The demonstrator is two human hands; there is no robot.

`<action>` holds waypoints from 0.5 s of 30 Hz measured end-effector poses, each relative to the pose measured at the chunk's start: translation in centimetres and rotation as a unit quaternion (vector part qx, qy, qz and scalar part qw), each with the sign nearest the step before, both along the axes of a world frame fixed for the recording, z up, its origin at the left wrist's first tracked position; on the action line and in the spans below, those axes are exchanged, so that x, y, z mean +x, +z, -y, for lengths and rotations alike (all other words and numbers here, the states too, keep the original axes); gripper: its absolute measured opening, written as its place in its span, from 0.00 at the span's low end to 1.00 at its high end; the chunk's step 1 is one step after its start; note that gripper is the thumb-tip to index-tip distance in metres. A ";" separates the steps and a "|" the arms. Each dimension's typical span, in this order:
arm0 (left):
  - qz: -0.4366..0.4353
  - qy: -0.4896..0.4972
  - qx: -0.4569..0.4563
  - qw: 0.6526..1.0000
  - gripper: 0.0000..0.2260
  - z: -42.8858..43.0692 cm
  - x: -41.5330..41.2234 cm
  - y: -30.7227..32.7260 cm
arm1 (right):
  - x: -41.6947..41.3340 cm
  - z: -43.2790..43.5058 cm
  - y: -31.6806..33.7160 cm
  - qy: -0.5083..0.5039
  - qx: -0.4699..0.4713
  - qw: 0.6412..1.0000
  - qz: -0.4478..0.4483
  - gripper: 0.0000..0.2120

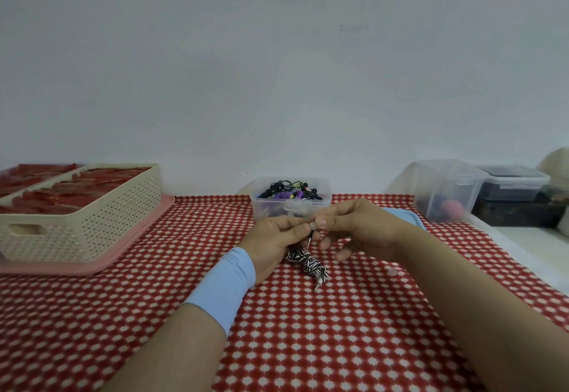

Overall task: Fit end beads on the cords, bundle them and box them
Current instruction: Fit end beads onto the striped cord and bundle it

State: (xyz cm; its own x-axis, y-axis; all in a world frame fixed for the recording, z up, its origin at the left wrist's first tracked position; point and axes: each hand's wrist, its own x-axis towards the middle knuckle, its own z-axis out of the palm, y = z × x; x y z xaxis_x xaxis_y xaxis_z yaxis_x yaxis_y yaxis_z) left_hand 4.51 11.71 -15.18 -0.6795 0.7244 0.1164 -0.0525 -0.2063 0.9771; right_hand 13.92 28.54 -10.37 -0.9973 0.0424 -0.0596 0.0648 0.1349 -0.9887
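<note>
While both my hands meet over the red-and-white checked cloth (338,345), the job is to get a bead onto the free end of the black-and-white striped cord (306,264). My left hand (277,234) has its fingers curled, pinching that end where a thin pale strand rises from the coil. My right hand (360,228) pinches the same spot from the other side with thumb and forefinger, the lower fingers loose. Something small and pale sits between the fingertips, but I cannot tell whether it is the bead or only a nail.

The rest of the cord is gathered in a tangled coil just below my hands, resting on the cloth, and its far end with a small pale tip (317,285) points toward me. The clear box (268,210) of dark and purple beaded cords stands just behind my hands.

To do this well, I judge the strand should be gripped close to its tip, so it stays stiff and does not fold when pushed into the hole. I would hold the end steady with the left and turn the bead on with the right — not shove it. A frayed tip is the likely snag, so twisting the fibres tight first should help. The coil is best left resting on the cloth, so its weight does not drag the end out of my pinch.
</note>
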 end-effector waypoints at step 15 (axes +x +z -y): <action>-0.064 0.063 -0.097 0.991 0.06 -0.2 -0.4 0.4 | -0.2 -0.3 -0.1 -0.033 0.062 0.997 -0.019 0.09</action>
